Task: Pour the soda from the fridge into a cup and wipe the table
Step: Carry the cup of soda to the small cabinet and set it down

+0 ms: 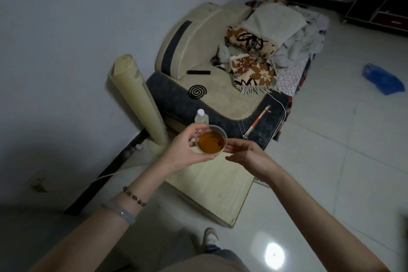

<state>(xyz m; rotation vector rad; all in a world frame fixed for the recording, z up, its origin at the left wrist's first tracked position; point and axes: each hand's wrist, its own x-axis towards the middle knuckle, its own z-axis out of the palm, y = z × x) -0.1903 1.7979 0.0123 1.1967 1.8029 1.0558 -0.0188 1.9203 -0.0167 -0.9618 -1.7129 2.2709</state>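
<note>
While in left hand, soda cup.

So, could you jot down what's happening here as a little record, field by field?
left hand: grips the cup's left side, thumb and fingers curled round it
right hand: fingers straight, at the cup's right side
cup: clear, holds amber liquid
small bottle: white cap, upright just beyond the cup
low table: cream, beneath the hands
armchair: behind the table, piled with blankets
wiping cloth: none in either hand
</note>
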